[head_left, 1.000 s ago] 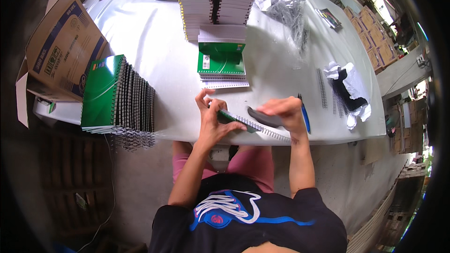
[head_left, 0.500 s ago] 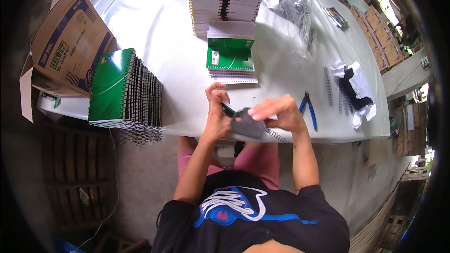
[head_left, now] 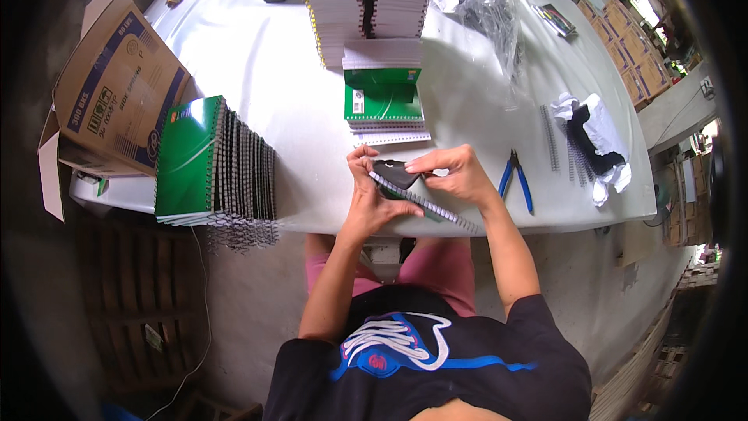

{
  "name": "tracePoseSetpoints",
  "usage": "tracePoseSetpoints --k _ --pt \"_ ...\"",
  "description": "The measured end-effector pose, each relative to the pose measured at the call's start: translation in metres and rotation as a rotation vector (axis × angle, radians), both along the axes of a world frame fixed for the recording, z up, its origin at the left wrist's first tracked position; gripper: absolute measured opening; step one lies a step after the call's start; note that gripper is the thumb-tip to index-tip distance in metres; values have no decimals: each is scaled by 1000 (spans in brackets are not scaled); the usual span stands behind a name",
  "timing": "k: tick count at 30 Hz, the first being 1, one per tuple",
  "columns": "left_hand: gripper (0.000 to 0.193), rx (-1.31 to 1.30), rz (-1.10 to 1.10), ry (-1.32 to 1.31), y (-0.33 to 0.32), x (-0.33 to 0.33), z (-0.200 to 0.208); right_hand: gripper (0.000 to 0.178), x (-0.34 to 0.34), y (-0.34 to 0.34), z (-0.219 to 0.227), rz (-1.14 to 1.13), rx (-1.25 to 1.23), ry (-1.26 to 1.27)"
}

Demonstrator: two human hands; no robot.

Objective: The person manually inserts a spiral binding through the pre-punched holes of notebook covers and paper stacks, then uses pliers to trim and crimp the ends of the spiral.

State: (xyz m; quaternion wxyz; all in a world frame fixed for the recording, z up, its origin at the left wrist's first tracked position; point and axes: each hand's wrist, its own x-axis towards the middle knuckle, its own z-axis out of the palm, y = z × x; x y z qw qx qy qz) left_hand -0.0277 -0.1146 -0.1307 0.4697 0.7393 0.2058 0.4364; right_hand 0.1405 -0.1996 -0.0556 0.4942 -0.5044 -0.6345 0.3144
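My left hand grips a small spiral notebook, held slanted above the table's near edge with its bound edge up. A wire coil runs along that edge and sticks out past it at the lower right. Between finger and thumb, my right hand pinches a dark grey, flexible piece against the notebook; whether this is a cover or a separate pad I cannot tell. Just beyond my hands lies a short stack of green notebooks. Blue-handled pliers rest right of my right hand.
At left, a pile of coiled green notebooks stands beside an open carton. Tall stacks of bound paper rise at the back. Loose coils, crumpled white paper with black material and clear plastic lie to the right.
The dark piece has moved up from the near side of the notebook to its far side, with my right hand still on it. My left thumb now stretches along the notebook.
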Motion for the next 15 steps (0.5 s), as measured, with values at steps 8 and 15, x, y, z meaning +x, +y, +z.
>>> tracePoseSetpoints --k 8,15 --pt "82 -24 -32 -36 -2 1 -2 37 22 -8 1 -185 53 47" --pt "18 -495 -65 -71 -9 -13 18 58 69 -70 -13 -1095 -468 -817"
